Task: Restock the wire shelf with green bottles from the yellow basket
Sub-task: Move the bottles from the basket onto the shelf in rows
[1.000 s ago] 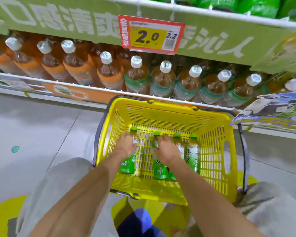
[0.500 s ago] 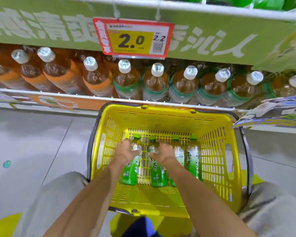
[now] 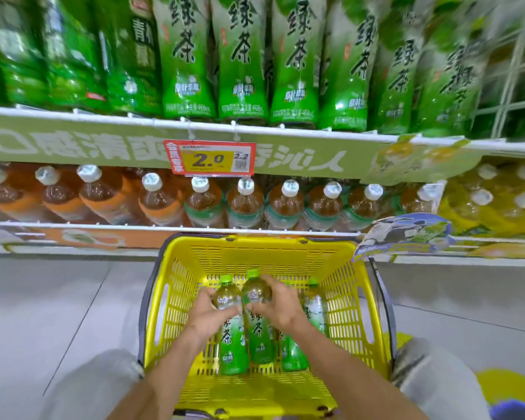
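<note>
**Two bottles rise for restocking**
Our left hand (image 3: pixel 208 316) and right hand (image 3: pixel 281 310) each clamp a green bottle (image 3: pixel 259 331), now lifted inside the yellow basket (image 3: pixel 255 242); the wire shelf (image 3: pixel 285 129) looms far above.

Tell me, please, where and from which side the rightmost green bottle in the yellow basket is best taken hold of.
Probably round the shoulder just below its cap, coming down from above. The rightmost green bottle stands cap-up in the yellow basket, its lower body crowded by a neighbouring bottle and the right hand, so the narrow top is the free part.
</note>
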`<state>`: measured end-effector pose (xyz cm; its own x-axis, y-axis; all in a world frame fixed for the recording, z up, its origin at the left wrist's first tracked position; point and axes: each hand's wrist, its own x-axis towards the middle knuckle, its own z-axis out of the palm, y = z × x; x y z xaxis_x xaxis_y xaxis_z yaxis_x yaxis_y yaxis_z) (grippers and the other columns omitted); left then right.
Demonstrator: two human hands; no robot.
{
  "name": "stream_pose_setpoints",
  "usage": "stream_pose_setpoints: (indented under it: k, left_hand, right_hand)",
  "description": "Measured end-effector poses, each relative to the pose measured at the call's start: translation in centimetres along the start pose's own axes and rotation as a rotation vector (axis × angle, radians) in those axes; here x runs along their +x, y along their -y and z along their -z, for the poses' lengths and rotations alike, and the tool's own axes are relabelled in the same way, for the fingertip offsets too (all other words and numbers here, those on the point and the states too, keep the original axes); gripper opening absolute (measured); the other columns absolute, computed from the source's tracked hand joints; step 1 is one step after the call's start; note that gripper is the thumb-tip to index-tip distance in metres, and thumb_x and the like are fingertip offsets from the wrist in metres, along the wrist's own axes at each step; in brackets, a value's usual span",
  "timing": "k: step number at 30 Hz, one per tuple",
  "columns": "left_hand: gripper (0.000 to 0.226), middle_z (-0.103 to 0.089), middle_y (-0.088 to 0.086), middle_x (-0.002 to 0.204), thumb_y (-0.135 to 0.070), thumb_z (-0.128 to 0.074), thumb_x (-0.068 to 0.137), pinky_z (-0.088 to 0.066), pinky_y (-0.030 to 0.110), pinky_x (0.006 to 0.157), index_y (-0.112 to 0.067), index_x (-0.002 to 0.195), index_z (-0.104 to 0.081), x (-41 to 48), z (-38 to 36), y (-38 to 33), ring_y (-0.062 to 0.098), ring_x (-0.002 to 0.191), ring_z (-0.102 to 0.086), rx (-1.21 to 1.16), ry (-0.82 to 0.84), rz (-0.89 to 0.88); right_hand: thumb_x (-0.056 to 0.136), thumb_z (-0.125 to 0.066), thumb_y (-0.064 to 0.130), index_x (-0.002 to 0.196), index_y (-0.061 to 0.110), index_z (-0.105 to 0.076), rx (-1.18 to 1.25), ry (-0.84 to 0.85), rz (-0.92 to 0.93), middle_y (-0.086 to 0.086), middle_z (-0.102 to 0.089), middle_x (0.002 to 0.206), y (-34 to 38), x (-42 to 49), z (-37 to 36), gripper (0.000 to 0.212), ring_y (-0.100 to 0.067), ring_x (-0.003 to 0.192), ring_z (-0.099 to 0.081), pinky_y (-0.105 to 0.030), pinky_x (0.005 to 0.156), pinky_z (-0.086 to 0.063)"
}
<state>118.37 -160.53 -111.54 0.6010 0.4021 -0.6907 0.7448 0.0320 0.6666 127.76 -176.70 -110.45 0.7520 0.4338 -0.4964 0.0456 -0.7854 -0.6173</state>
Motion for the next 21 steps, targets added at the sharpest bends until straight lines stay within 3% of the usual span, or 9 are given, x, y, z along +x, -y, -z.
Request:
stream_pose_setpoints:
  k: [4,6,7,10,13,14,16,18,21]
  left_hand:
    - [0.112,-0.054,-0.005,0.135,-0.035,-0.1,0.052,-0.041,0.028,0.101,-0.02,0.145,-0.039,-3.3,1.5,-4.1,0.016,0.126,-0.047,-0.042,0.04,-0.193]
    - [0.135,-0.043,0.001,0.154,-0.053,-0.094,0.041,-0.036,0.035,0.114,-0.011,0.155,-0.032,-4.5,2.4,-6.0,0.019,0.14,-0.04,-0.044,0.069,-0.281]
    - [0.133,-0.04,-0.002,0.155,-0.052,-0.093,0.045,-0.034,0.036,0.116,-0.009,0.155,-0.032,-4.9,2.8,-7.0,0.019,0.142,-0.038,-0.042,0.084,-0.301]
    - [0.098,-0.048,-0.019,0.137,-0.046,-0.094,0.064,-0.038,0.04,0.115,-0.02,0.145,-0.046,-7.6,4.3,-10.6,0.016,0.136,-0.046,0.015,0.084,-0.384]
    - [0.093,-0.053,-0.01,0.146,-0.063,-0.09,0.06,-0.043,0.045,0.113,-0.03,0.139,-0.053,-9.3,5.7,-13.5,0.019,0.137,-0.05,0.068,0.037,-0.509]
    - [0.095,-0.049,-0.009,0.149,-0.065,-0.088,0.062,-0.041,0.044,0.115,-0.027,0.141,-0.053,-9.6,6.2,-14.2,0.015,0.138,-0.047,0.109,0.031,-0.545]
    - [0.097,-0.051,-0.009,0.149,-0.069,-0.084,0.064,-0.038,0.04,0.117,-0.023,0.143,-0.053,-13.3,6.8,-17.5,0.012,0.138,-0.048,0.171,-0.019,-0.653]
    - [0.099,-0.046,-0.008,0.149,-0.061,-0.085,0.07,-0.031,0.03,0.116,-0.015,0.149,-0.047,-16.2,7.2,-20.4,0.014,0.142,-0.043,0.191,-0.068,-0.726]
    - [0.105,-0.042,-0.013,0.146,-0.06,-0.086,0.068,-0.03,0.025,0.112,-0.013,0.151,-0.043,-19.4,7.5,-24.8,0.007,0.139,-0.039,0.222,-0.096,-0.813]
  right_hand:
    - [0.073,-0.084,0.051,0.153,0.016,-0.043,0.054,-0.071,0.103,-0.003,-0.068,0.118,2.8,-3.0,4.3,0.096,-0.01,0.1,-0.06,-0.024,0.085,-0.049]
    - [0.073,-0.085,0.049,0.153,0.015,-0.042,0.068,-0.101,0.157,-0.002,-0.068,0.122,4.4,-4.6,6.5,0.097,-0.011,0.107,-0.062,-0.014,0.085,-0.048]
    - [0.074,-0.086,0.046,0.152,0.015,-0.042,0.082,-0.119,0.173,-0.005,-0.068,0.125,5.2,-5.3,7.6,0.095,-0.015,0.109,-0.065,-0.007,0.081,-0.046]
    - [0.074,-0.086,0.046,0.151,0.017,-0.046,0.101,-0.191,0.257,-0.008,-0.066,0.131,7.6,-7.4,11.2,0.092,-0.011,0.103,-0.064,0.001,0.073,-0.04]
    - [0.07,-0.086,0.054,0.149,0.02,-0.05,0.088,-0.273,0.362,-0.001,-0.06,0.141,10.0,-9.7,14.7,0.093,-0.003,0.114,-0.059,-0.01,0.092,-0.046]
    - [0.07,-0.086,0.053,0.149,0.02,-0.05,0.096,-0.29,0.384,0.0,-0.063,0.136,10.9,-10.6,15.9,0.093,0.001,0.112,-0.06,-0.014,0.093,-0.048]
    - [0.07,-0.088,0.05,0.148,0.019,-0.051,0.11,-0.324,0.413,0.005,-0.067,0.101,12.2,-12.1,18.3,0.091,0.011,0.08,-0.058,-0.008,0.074,-0.047]
    - [0.068,-0.088,0.052,0.147,0.023,-0.052,0.107,-0.365,0.444,0.008,-0.06,0.088,13.2,-13.4,20.7,0.092,0.005,0.065,-0.051,-0.007,0.066,-0.042]
    - [0.067,-0.088,0.054,0.147,0.025,-0.052,0.131,-0.401,0.503,0.007,-0.067,0.12,14.8,-15.5,24.7,0.093,0.007,0.086,-0.058,-0.005,0.08,-0.045]
